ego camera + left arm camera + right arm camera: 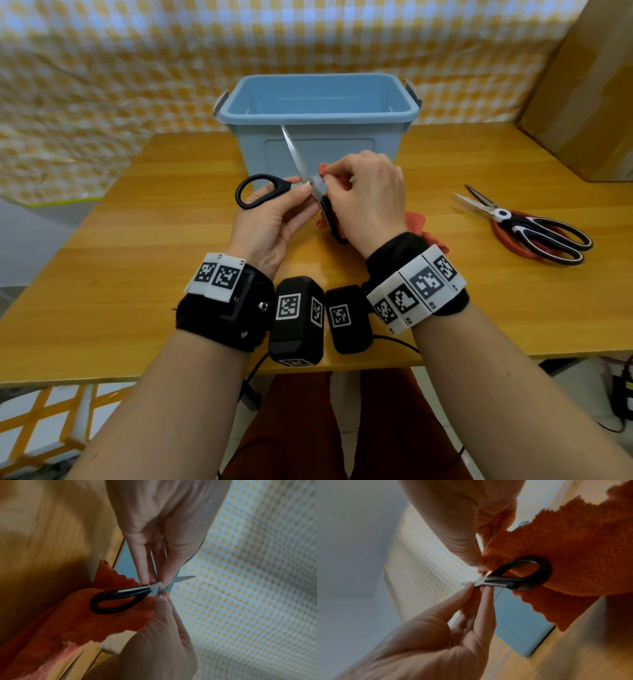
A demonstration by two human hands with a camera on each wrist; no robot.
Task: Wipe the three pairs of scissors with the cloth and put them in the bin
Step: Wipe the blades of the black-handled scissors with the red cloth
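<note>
Black-handled scissors point(260, 192) are spread wide above the table, one blade pointing up in front of the blue bin point(318, 102). My left hand point(301, 195) pinches them near the pivot, with one handle loop sticking out to the left. My right hand point(329, 178) grips the orange cloth point(416, 221) and pinches it against the metal at the pivot. The second handle is half hidden under that hand. The left wrist view shows my left fingertips point(144, 577) on the scissors point(120, 593) over the cloth point(77, 622). In the right wrist view the cloth point(565, 540) lies behind the handle loop point(522, 582).
Two more pairs of scissors point(534, 229), one red-handled and one black-and-white, lie overlapping on the wooden table point(137, 257) at the right. A cardboard box point(589, 85) stands at the back right. A yellow checked sheet hangs behind the bin.
</note>
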